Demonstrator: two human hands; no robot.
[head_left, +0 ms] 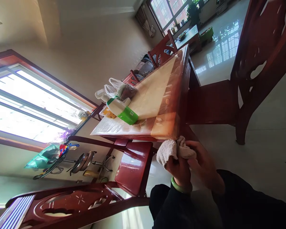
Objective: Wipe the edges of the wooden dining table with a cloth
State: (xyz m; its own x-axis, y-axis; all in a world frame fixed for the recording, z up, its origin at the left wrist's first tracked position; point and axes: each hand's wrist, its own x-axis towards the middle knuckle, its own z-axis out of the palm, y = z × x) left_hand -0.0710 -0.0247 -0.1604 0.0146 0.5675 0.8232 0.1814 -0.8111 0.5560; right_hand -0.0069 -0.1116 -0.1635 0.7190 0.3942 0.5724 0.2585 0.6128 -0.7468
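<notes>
A beige cloth (pixel 167 152) is bunched up between my two hands, just off the near corner of the dining table (pixel 154 92). My left hand (pixel 181 171), with a green bangle at its wrist, has its fingers curled into the cloth. On the other side my right hand (pixel 202 162) grips the cloth's bunched end, its fingers closed. Part of the fingers is hidden in the folds. Standing on the table are a white and green bottle (pixel 122 111) and a clear plastic bag (pixel 124 89) with something dark inside.
One red wooden chair (pixel 135 165) stands left of my hands, another (pixel 212 101) to the right. An orange package (pixel 108 113) lies behind the bottle. Beyond the left chair is a round stool (pixel 83 162). A bright window (pixel 38 108) fills the left wall.
</notes>
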